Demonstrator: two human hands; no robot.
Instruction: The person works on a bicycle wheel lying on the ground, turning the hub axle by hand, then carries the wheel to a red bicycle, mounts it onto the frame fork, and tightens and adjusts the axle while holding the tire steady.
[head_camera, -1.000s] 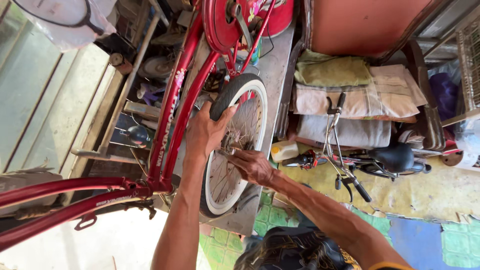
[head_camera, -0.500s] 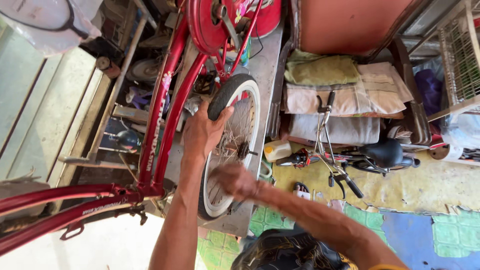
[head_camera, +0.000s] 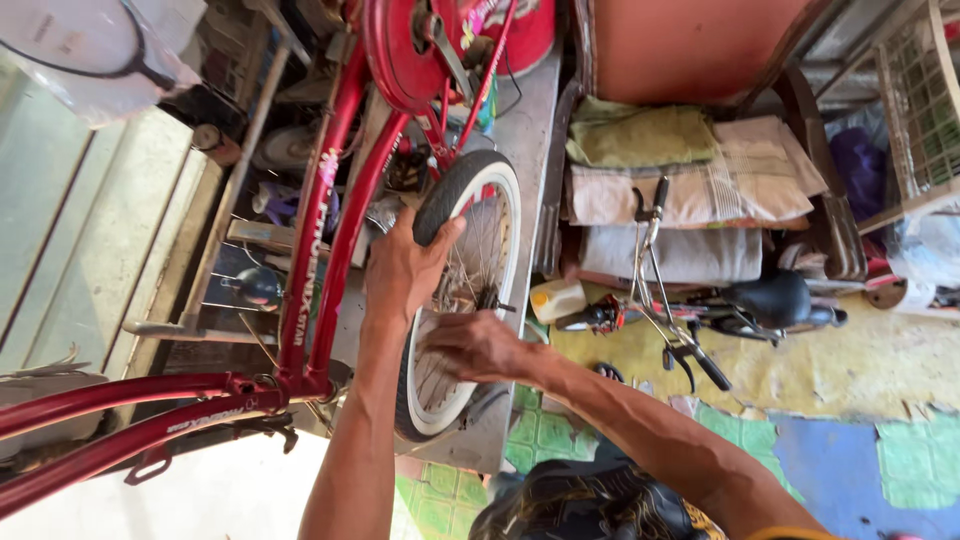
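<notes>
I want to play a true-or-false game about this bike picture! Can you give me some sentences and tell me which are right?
1. The left hand grips the black tyre of the wheel. True.
2. The bike frame is blue. False: it is red.
3. The right hand is at the spokes near the middle of the wheel. True.
4. The wheel has a white sidewall. True.
5. The small bike behind lies on a bed. False: it is on a yellow floor mat.
6. The right hand holds a hammer. False: no hammer shows; whether its fingers hold anything cannot be told.
</notes>
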